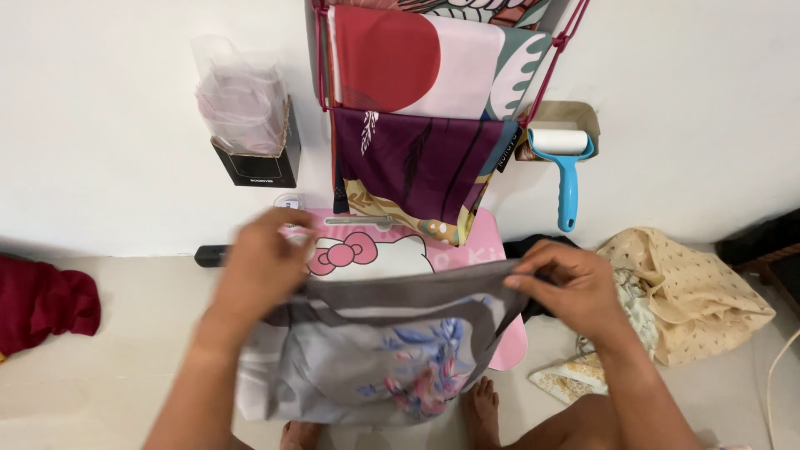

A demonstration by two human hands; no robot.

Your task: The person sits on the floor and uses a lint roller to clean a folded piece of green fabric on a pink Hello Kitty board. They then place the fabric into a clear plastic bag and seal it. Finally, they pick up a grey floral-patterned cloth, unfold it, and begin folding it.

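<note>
Mostly visible: both hands grip the top hem of a grey floral cloth point(375, 350) held over a pink lap table point(467, 250). Left hand point(262, 262) clenched on the left hem, blurred; right hand point(571, 287) pinches the right hem. Cloth hides most of the table; its lower edge is cut off near bare feet.

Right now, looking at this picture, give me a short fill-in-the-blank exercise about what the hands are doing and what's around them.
1. Both hands, the left hand and the right hand, grip the top edge of a ____ cloth with a flower print.
2. Under the cloth lies a pink board that bears a cartoon ____.
3. The lint roller leaning on the wall has a ____ handle.
4. At the far left of the floor lies a dark ____ cloth.

Missing words: grey; cat; blue; red
</note>
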